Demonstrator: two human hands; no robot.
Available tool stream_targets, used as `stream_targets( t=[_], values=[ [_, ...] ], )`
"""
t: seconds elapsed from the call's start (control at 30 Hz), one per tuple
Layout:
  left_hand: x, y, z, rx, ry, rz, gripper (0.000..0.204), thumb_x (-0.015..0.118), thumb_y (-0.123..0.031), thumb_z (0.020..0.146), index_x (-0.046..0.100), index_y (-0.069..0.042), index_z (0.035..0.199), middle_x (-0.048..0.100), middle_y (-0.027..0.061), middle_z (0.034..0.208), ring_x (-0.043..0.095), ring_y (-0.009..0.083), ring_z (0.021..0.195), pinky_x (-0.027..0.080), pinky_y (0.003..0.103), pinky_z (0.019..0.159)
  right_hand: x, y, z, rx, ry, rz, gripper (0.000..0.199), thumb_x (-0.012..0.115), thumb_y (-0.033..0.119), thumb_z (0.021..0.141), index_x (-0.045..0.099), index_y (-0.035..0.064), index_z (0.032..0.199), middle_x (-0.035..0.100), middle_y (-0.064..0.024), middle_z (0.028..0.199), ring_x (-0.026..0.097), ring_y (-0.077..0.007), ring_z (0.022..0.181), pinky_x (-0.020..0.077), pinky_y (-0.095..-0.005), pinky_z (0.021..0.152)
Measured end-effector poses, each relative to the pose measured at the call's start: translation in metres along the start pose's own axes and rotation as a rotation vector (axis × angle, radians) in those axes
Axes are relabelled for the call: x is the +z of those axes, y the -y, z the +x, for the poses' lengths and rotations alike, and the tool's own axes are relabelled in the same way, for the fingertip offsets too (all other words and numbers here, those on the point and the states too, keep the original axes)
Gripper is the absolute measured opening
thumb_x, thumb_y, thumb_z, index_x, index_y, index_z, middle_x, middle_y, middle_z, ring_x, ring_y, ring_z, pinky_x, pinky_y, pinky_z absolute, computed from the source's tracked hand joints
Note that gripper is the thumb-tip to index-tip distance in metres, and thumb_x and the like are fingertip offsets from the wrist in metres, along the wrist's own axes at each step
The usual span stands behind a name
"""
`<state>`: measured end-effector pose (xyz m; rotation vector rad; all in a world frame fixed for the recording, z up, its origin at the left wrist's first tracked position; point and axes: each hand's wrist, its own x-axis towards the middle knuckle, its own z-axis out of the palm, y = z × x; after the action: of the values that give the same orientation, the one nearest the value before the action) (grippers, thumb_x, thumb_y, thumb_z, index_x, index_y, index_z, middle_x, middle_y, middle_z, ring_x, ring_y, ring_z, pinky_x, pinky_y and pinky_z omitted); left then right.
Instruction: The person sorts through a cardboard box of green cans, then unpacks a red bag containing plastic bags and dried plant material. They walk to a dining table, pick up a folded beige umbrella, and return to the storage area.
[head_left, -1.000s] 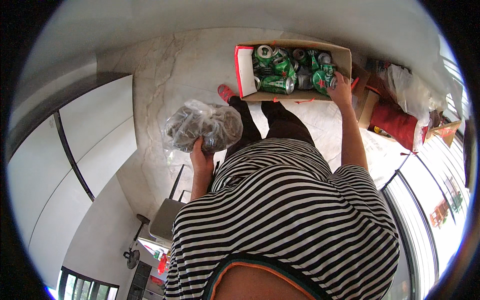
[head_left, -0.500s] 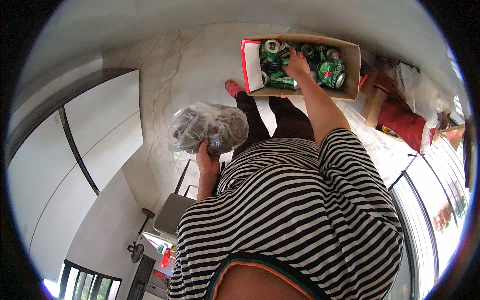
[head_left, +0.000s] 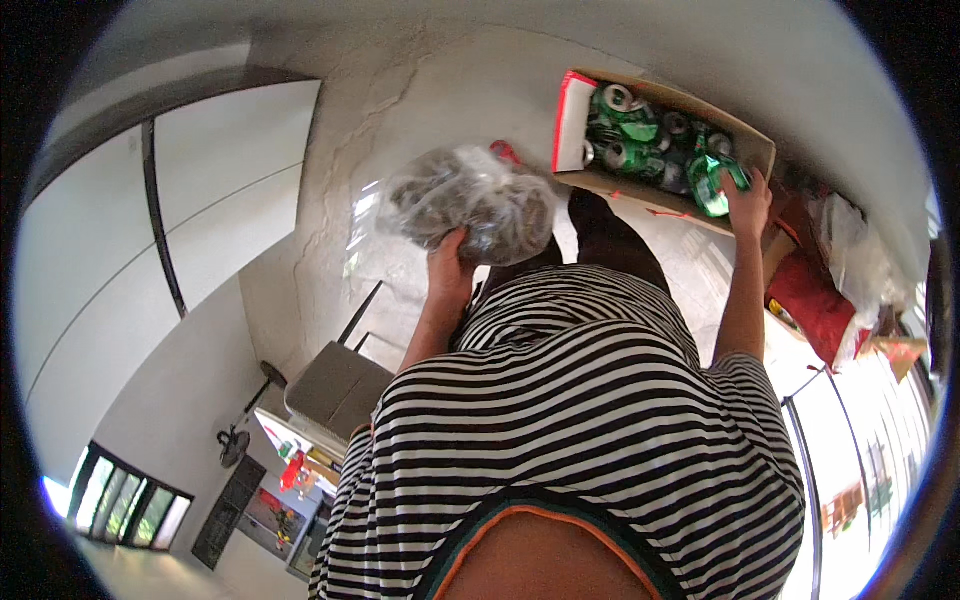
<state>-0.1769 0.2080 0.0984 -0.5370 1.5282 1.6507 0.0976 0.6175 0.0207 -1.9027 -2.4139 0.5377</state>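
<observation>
A see-through plastic bag (head_left: 480, 205), bulging with dark contents I cannot make out, rests in my left hand (head_left: 452, 270), whose fingers go up under it. Over the right end of an open cardboard box (head_left: 650, 200), my right hand (head_left: 748, 205) has its fingers round a crushed green can (head_left: 711, 186). Several more green and silver drink cans (head_left: 630, 155) lie jumbled inside the box, many of them dented.
Right of the box are a dark red cloth-like item (head_left: 808, 305) and a crumpled clear plastic bag (head_left: 850, 245). A grey chair (head_left: 338, 388) stands at my left, with white cabinet doors (head_left: 230, 160) beyond. A red shoe (head_left: 505, 152) shows past the held bag.
My right hand has moved from the middle of the box to its right end and has closed on a crushed can. My left hand still holds the bag; the whole view has shifted.
</observation>
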Motion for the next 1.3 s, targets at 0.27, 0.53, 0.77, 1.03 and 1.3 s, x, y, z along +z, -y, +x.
stream_targets(
  t=[0.27,0.53,0.77,1.03,1.3],
  values=[
    [0.058,-0.038,-0.024,0.040,0.054,0.036,0.041,0.055,-0.001,0.079,0.046,-0.001,0.119,0.054,0.0112,0.115,0.053,0.0242,0.104,0.044,0.036,0.088,-0.018,0.125,-0.038,-0.532,0.161,0.231,0.073,0.077,0.027,0.065,0.043,0.0062,0.127,0.050,-0.0180,0.119,0.046,-0.0327,0.111,0.0371,-0.0393,0.095],
    [0.060,-0.038,-0.017,0.005,0.287,0.095,0.058,0.056,-0.030,0.086,0.032,-0.003,0.132,0.043,0.0094,0.128,0.043,0.0215,0.115,0.037,0.035,0.096,0.007,0.218,-0.100,-0.465,1.211,1.222,0.102,0.078,0.038,0.064,0.020,-0.0016,0.138,0.033,-0.0165,0.136,0.032,-0.0246,0.126,0.0243,-0.0355,0.105],
    [0.075,-0.037,-0.018,-0.033,0.245,0.139,0.054,0.063,-0.016,0.082,0.038,-0.005,0.128,0.051,0.0093,0.119,0.049,0.0212,0.110,0.038,0.034,0.095,-0.016,0.214,-0.104,-0.425,0.825,0.676,0.052,0.074,0.016,0.068,0.053,-0.0014,0.112,0.062,-0.0118,0.102,0.058,-0.0148,0.092,0.0455,-0.0296,0.082],
    [0.080,-0.040,-0.019,-0.109,0.344,0.183,0.053,0.054,-0.027,0.089,0.033,-0.002,0.131,0.048,0.0195,0.122,0.050,0.0310,0.110,0.046,0.044,0.087,-0.072,0.131,-0.029,-0.678,-0.098,0.263,0.036,0.061,0.004,0.065,0.060,0.0073,0.101,0.061,-0.0116,0.101,0.059,-0.0292,0.093,0.0474,-0.0373,0.081],
    [0.055,-0.026,-0.015,-0.236,0.171,0.273,0.036,0.052,-0.021,0.090,0.045,-0.002,0.120,0.056,0.0133,0.108,0.058,0.0223,0.095,0.050,0.034,0.078,0.001,0.073,0.005,-0.891,0.133,-0.447,0.035,0.051,0.011,0.076,0.057,0.0140,0.111,0.056,-0.0076,0.097,0.052,-0.0254,0.098,0.0434,-0.0382,0.082]
  ],
)
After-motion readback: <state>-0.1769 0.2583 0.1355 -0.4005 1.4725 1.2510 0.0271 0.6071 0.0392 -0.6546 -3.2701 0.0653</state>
